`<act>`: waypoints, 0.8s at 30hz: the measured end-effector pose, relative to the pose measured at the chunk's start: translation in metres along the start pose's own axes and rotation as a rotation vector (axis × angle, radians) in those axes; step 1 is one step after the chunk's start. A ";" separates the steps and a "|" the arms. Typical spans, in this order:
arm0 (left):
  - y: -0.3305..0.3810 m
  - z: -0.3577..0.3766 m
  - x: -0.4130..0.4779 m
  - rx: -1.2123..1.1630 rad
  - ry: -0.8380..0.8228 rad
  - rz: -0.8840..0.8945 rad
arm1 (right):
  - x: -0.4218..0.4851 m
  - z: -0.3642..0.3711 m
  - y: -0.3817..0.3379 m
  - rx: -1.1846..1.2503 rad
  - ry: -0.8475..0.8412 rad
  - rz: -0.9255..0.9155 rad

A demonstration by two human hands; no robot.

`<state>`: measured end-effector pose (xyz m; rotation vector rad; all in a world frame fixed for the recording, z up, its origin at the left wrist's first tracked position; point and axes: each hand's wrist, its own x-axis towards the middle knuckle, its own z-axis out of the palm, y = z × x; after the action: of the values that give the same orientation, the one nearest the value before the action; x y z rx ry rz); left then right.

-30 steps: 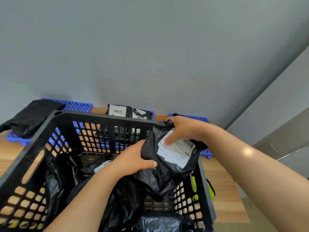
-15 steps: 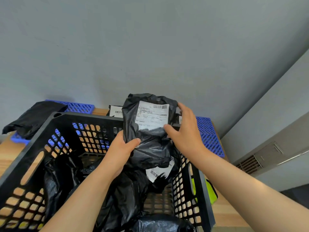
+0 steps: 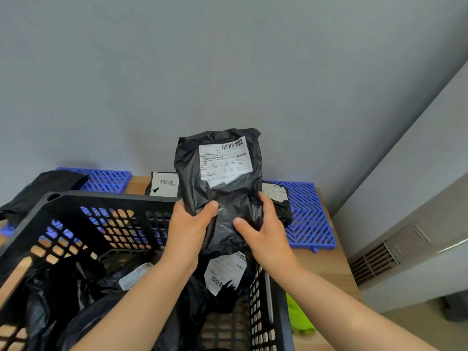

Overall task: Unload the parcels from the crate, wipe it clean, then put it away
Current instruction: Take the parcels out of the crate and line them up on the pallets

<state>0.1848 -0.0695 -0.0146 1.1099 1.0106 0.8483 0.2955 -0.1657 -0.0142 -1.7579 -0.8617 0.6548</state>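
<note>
Above the far right corner of the crate [image 3: 106,198], the left hand [image 3: 187,224] and right hand [image 3: 263,231] each grip the lower half of a black parcel [image 3: 220,178], held upright. Unloading looks partly done: several bagged parcels [image 3: 222,274] lie inside the crate, and a few labelled parcels [image 3: 163,184] sit beyond the crate on blue mats [image 3: 309,214]. Wiping and storing are not yet done.

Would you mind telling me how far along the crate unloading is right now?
Done: two labelled parcels lie beyond the crate, among the blue mats. In hand: the left hand and right hand hold a black labelled parcel up over the crate's far rim. Left: more black parcels lie inside, so no wiping or putting away yet.
</note>
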 end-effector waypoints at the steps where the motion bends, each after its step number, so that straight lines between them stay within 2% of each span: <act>1: 0.001 0.008 0.002 0.007 -0.012 0.002 | 0.004 -0.004 0.002 0.038 0.022 0.002; 7: 0.012 0.066 0.022 -0.024 -0.090 -0.028 | 0.036 -0.045 0.024 0.206 0.154 0.004; 10: 0.011 0.092 0.041 0.102 -0.090 0.039 | 0.056 -0.072 0.042 0.242 0.272 0.060; 15: -0.004 0.121 0.070 0.671 -0.141 0.289 | 0.099 -0.116 0.091 0.223 0.438 0.174; 20: -0.023 0.137 0.076 1.372 -0.194 0.442 | 0.133 -0.153 0.137 0.114 0.471 0.222; 24: -0.028 0.141 0.079 1.524 -0.235 0.439 | 0.152 -0.172 0.178 0.036 0.419 0.341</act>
<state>0.3454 -0.0465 -0.0404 2.7059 1.1875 0.0967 0.5617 -0.1775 -0.1314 -1.9341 -0.2646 0.4857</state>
